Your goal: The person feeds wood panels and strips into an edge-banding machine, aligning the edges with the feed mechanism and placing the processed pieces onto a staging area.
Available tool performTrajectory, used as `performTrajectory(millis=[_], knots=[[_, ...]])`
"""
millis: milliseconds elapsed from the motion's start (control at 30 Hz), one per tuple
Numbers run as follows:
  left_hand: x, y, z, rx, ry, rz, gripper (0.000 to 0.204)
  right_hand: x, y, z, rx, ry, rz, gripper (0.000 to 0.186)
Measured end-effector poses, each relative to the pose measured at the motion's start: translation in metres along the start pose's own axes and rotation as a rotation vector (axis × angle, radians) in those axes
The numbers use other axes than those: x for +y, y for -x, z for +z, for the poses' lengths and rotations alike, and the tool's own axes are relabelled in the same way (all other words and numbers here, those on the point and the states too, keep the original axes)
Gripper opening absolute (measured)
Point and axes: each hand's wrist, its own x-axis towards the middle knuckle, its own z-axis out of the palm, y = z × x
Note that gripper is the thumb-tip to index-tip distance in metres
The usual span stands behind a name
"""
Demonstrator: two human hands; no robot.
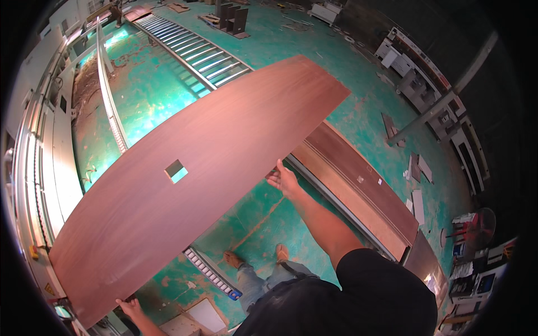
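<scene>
A long reddish-brown wood panel (224, 134) lies slantwise across the view, from the lower left to the upper right. Green floor shows through a small square cutout in it. My right hand (283, 179) grips its near edge around mid-length, thumb up at the edge and the other fingers partly hidden. Farther left, near the panel's lower end, my left hand (130, 308) holds the same edge, its fingers partly underneath. Beneath the panel runs a narrow roller track (210, 270) with a blue end; the panel covers most of it.
A long machine (36, 185) lines the left side, by the panel's left end. Beyond the panel stretches a roller conveyor (193, 50). Brown boards (358, 182) lie stacked to my right. Farther right are a slanting pole (443, 106), loose board pieces (417, 168) and a fan (481, 225).
</scene>
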Motion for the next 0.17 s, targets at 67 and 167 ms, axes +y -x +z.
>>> performTrajectory(millis=[67,167], knots=[[-0.017,0.023,0.132,0.877,-0.301,-0.092,0.064,0.022,0.046,-0.063,-0.136,0.032,0.104,0.068],[-0.028,0.045,0.056,0.742,-0.735,0.461,0.060,0.045,0.078,-0.125,-0.257,0.054,0.299,0.070]])
